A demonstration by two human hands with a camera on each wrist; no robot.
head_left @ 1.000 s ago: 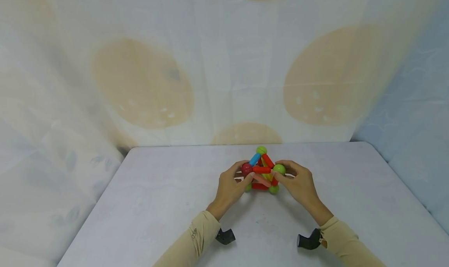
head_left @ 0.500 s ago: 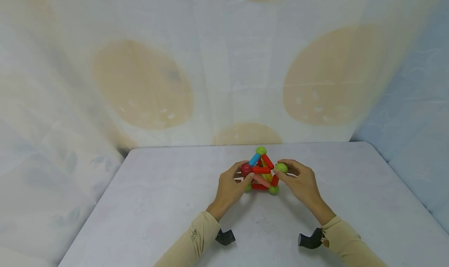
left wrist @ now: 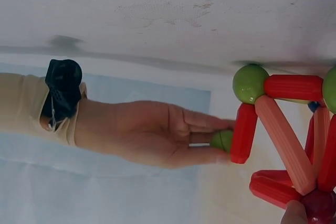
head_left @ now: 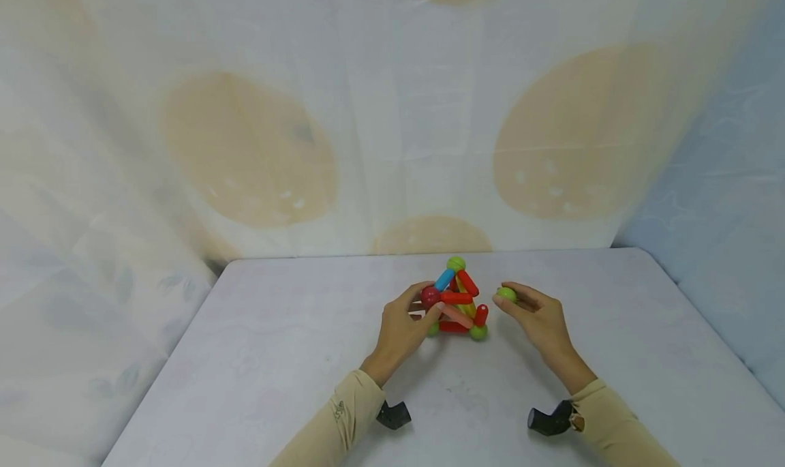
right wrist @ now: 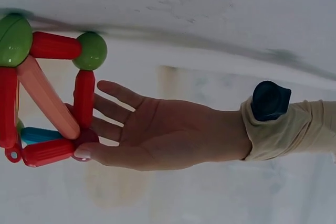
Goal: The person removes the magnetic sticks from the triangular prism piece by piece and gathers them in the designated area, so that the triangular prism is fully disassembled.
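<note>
A small frame of red, pink and blue rods joined by balls [head_left: 456, 303] stands at mid table, with a green ball [head_left: 456, 263] at its top. My left hand [head_left: 427, 303] steadies its left corner, thumb and fingers pinching the dark red ball [head_left: 431, 295] [right wrist: 86, 136]. A little to the right of the frame, my right hand [head_left: 503, 298] pinches a loose green ball [head_left: 506, 293] [left wrist: 222, 140] in its fingertips. That ball hangs in the air, apart from the frame. A short red rod [head_left: 481, 314] [left wrist: 243, 132] stands with its upper end free on a lower green ball [head_left: 478, 331].
The pale grey table [head_left: 276, 358] ends at a cloth backdrop with beige ovals [head_left: 245, 146] behind and on both sides. Black wrist mounts [head_left: 394, 414] [head_left: 548, 419] sit under both sleeves. Nothing else lies on the tabletop.
My right hand has pulled the green ball off the frame's right corner and moved it to the right. The left hand and the frame have stayed put.
</note>
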